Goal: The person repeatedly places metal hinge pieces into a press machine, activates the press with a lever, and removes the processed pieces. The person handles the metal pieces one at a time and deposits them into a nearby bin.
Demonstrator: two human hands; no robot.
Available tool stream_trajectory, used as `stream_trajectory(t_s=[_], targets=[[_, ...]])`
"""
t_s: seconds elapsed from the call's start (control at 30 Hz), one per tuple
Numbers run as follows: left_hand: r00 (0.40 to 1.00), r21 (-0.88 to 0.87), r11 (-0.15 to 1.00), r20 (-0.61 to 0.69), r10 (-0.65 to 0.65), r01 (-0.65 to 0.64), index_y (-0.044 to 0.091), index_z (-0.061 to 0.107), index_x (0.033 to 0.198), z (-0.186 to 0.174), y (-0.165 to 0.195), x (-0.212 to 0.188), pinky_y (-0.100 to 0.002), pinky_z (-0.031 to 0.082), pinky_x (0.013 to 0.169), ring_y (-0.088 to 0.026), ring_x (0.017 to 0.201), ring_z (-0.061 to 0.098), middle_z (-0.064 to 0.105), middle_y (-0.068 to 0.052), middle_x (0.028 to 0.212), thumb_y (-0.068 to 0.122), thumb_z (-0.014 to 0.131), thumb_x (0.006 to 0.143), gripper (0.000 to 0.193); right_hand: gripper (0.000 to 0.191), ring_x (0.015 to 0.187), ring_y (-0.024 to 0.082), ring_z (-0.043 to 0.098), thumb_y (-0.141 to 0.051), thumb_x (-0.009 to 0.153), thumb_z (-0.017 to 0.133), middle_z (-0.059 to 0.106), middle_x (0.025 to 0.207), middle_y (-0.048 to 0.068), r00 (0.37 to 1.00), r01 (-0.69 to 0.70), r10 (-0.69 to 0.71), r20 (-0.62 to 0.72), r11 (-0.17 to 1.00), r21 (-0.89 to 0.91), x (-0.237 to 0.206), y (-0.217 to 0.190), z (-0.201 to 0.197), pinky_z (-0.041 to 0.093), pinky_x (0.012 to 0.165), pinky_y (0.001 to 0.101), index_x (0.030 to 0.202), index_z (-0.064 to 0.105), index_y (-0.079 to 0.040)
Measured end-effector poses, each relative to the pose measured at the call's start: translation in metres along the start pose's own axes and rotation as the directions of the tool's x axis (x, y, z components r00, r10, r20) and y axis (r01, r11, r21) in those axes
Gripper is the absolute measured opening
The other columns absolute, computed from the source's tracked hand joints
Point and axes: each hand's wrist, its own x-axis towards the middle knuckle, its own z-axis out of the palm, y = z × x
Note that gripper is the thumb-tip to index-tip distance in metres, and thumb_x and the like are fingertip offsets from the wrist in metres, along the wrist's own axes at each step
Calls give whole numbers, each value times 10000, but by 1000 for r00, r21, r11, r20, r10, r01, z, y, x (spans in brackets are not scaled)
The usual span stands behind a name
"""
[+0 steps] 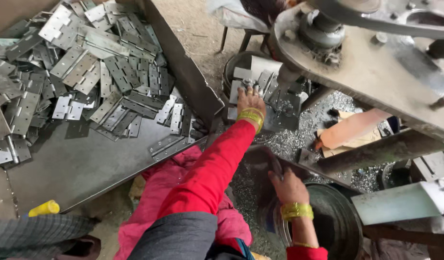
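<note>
My left hand (pixel 250 98), in a red sleeve with gold bangles, reaches forward to the bed of a metal press (pixel 284 103). Its fingertips pinch a small grey hinge plate (pixel 244 84) lying among other plates under the press head (pixel 285 74). My right hand (pixel 287 185), also with a gold bangle, is lower and nearer to me. It is closed around a thin dark metal piece (pixel 277 167) above the rim of a round dark pan (pixel 345 226).
A big sloping steel tray (pixel 82 168) on the left holds a heap of hinge plates (pixel 87 67). Metal shavings (pixel 299 139) cover the floor by the press. An orange cardboard piece (pixel 352 130), a yellow object (pixel 45 208) and the press frame (pixel 371 67) are nearby.
</note>
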Motion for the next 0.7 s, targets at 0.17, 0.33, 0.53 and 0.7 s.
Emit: stream_trajectory(t_s=[0.17,0.33,0.53,0.7], targets=[[1000,31,999,-5,-18,18,64,425,1528,6,5,12,-578,174,1178,-288,1518,261,300,-104,1651,236,414,1018,538,529,1057,461,684,-552,990,543,733,1067,277,990,-144,144,-5,988,59,-15,0,34,538,894,562,1114,674,-56],[1000,0,1000,13,-8,8,89,481,1517,10,1,10,-576,185,1210,-292,1551,268,334,-114,1668,208,420,1052,483,526,1036,465,674,-515,920,600,723,1052,274,998,-53,54,-15,995,81,-23,13,65,538,859,560,1181,631,-60],[1000,12,1000,-13,-1,1,81,456,1508,13,-2,13,-576,170,1200,-308,1528,247,322,-95,1647,208,425,1013,512,634,1031,471,667,-511,927,645,687,1128,287,977,49,-43,-208,998,26,-20,-16,3,526,855,546,1318,544,-22],[943,113,989,-307,129,-99,55,458,1488,44,-1,-52,-588,171,1219,-326,1516,291,369,-131,1606,208,437,990,522,519,1018,456,655,-417,886,680,649,1177,240,901,183,-123,-417,977,106,-24,-65,-66,522,798,539,1245,617,-48]])
